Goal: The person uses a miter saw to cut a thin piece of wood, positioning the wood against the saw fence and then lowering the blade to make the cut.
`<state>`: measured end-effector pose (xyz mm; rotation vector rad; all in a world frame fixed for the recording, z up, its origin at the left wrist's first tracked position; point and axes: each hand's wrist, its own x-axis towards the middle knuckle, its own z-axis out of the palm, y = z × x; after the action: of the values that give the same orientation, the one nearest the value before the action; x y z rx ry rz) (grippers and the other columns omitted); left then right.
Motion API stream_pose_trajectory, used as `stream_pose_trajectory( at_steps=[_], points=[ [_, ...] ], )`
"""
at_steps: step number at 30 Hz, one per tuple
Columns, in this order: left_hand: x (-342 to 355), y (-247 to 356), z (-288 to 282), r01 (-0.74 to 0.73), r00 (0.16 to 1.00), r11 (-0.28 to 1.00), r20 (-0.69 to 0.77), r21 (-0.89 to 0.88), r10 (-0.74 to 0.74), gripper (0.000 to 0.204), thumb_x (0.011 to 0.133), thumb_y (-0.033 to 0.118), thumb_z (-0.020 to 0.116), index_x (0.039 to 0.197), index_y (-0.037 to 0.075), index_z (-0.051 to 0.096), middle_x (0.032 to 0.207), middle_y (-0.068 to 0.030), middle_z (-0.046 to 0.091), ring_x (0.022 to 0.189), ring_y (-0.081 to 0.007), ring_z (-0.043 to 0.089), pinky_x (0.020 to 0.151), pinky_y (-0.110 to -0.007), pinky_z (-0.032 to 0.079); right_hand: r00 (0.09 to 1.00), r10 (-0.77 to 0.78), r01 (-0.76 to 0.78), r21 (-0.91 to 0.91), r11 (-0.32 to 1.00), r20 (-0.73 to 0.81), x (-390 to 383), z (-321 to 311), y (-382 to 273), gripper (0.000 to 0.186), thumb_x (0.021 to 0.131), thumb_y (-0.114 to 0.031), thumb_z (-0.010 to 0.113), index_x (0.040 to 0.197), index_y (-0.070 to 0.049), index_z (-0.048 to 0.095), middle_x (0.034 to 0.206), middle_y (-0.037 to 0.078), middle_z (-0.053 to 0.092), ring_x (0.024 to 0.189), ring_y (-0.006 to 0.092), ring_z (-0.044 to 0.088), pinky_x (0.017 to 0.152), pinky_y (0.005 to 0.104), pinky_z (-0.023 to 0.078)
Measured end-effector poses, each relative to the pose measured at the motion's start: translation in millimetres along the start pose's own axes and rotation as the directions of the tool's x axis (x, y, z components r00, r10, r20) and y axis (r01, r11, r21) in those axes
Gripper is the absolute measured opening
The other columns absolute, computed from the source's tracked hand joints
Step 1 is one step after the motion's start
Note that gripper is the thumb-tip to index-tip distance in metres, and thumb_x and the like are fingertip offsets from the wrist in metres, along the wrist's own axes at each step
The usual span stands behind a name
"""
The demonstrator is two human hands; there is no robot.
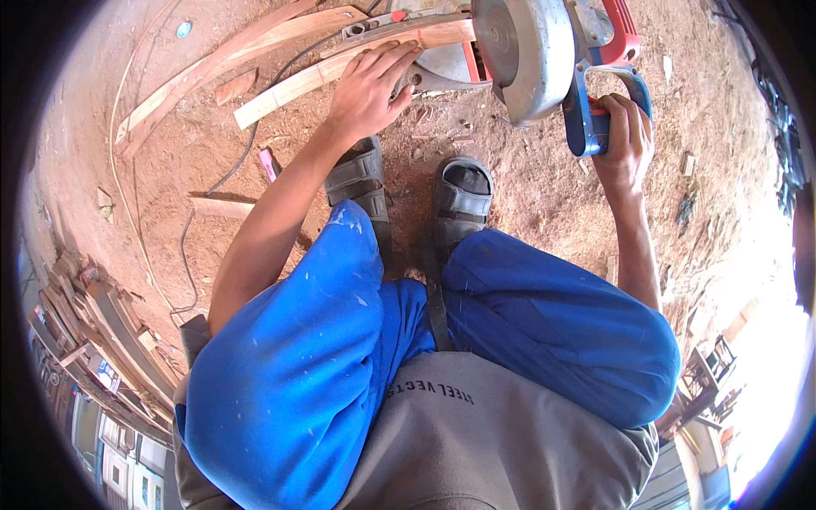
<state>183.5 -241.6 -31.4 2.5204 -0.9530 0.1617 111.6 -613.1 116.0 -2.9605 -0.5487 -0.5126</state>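
A miter saw stands on the ground ahead of me, with its round blade (496, 34) beside a pale metal guard (546, 59). My right hand (625, 140) is wrapped round the saw's blue handle (588, 119). A light wooden board (293, 89) lies across the saw's base (446, 66), its right end close to the blade. My left hand (371, 85) lies flat on the board with its fingers stretched out, pressing it against the fence. A red pencil-like mark crosses the wood just right of my fingertips.
Longer wooden planks (204, 76) lie on the sawdust-covered ground at the far left. A dark cable (228, 174) runs down past a wood offcut (223, 207) and a pink marker-like object (269, 165). Stacked boards (119, 327) are at the lower left. My sandalled feet (463, 200) stand near the saw.
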Motion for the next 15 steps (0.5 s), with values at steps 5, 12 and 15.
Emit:
stream_pose_trajectory(
  at_steps=[5, 12, 15],
  points=[
    [0.8, 1.0, -1.1, -0.001, 1.000, 1.000, 0.001, -0.020, 0.001, 0.059, 0.093, 0.029, 0.068, 0.148, 0.011, 0.056, 0.148, -0.0053, 0.057, 0.136, -0.0257, 0.053, 0.113, -0.044, 0.043, 1.000, 0.005, -0.006, -0.013, 1.000, -0.014, -2.9, 2.4, 0.9, 0.040, 0.075, -0.003, 0.083, 0.111, -0.005, 0.065, 0.107, 0.009, 0.072, 0.100, 0.0290, 0.071, 0.091, 0.0427, 0.055],
    [-0.3, 0.2, -1.2, -0.001, 1.000, 1.000, -0.001, -0.016, 0.001, 0.059, 0.094, 0.029, 0.068, 0.149, 0.011, 0.056, 0.148, -0.0058, 0.058, 0.136, -0.0262, 0.053, 0.114, -0.045, 0.042, 1.000, 0.011, -0.011, 0.000, 1.000, -0.005, -2.6, 1.9, -0.1, 0.041, 0.075, -0.002, 0.082, 0.112, -0.006, 0.065, 0.108, 0.009, 0.072, 0.102, 0.0289, 0.071, 0.091, 0.0429, 0.055],
    [0.1, 0.7, -1.8, 0.001, 1.000, 0.999, 0.006, -0.044, -0.001, 0.059, 0.094, 0.029, 0.068, 0.149, 0.011, 0.056, 0.148, -0.0060, 0.058, 0.136, -0.0267, 0.053, 0.115, -0.046, 0.042, 1.000, 0.010, -0.010, 0.007, 1.000, -0.004, -3.9, 3.2, 0.2, 0.042, 0.074, -0.002, 0.082, 0.113, -0.006, 0.065, 0.109, 0.009, 0.072, 0.101, 0.0294, 0.071, 0.091, 0.0424, 0.055]
  ],
)
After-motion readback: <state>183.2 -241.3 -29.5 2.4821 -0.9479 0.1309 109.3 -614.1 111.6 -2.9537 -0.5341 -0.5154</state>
